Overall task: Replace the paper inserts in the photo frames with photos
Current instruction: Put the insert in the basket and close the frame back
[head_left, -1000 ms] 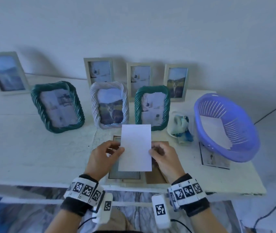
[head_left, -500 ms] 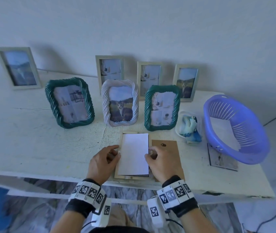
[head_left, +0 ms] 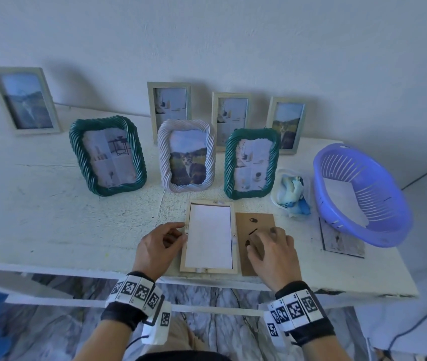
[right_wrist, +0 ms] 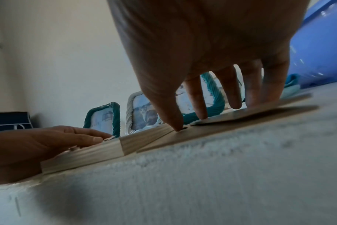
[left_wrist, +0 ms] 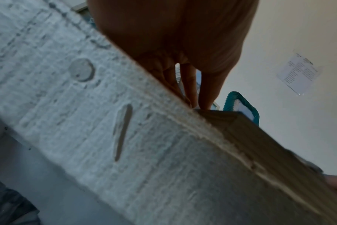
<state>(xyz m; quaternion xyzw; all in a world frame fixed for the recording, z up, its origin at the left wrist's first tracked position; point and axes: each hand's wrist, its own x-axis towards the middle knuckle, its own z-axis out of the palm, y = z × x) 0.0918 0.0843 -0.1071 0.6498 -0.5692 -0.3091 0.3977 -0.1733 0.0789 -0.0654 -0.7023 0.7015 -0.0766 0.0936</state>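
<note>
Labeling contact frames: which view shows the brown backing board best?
Head view: the whole brown backing board shows flat on the table, beside the open frame, under the right hand. Right wrist view gives only its edge, low and blurred, fingertips on it. Left wrist view shows none of it clearly.

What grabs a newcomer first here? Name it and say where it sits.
The wooden frame lying face down at the table's near edge, a white sheet in its opening, between the left hand and the right hand, which rests on the brown backing board. Next the purple basket at the right, tilted on its side. Behind stand three rope-rimmed frames, the middle white one showing a cat.
</note>
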